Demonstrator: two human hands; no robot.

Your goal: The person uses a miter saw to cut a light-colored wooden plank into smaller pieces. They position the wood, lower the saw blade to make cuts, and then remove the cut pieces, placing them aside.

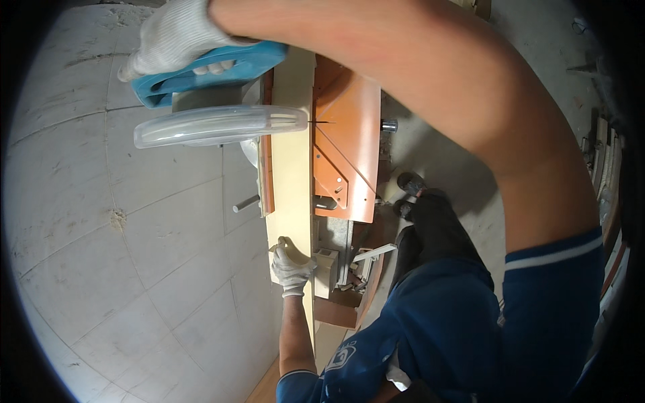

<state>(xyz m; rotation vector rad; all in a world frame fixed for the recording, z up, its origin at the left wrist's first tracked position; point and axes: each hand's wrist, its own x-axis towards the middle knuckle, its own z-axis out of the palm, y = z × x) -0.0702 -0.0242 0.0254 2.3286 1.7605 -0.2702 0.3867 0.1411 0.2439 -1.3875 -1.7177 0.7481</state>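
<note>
Head view: right hand (176, 35) closed around blue saw handle (215, 67), far left; left hand (291, 265) clamps pale board (292, 161) near, on orange saw table (349, 134). Judgement: hold board firm, lower blade guard (218, 125) slowly.

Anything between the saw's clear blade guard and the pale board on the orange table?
Nothing visible. The clear plastic blade guard sits beside the pale wooden board, no object between. The gloved right hand grips the blue saw handle; the gloved left hand holds the board further down, clear of the guard.

Bright, even daylight; heavy fisheye vignetting
</note>
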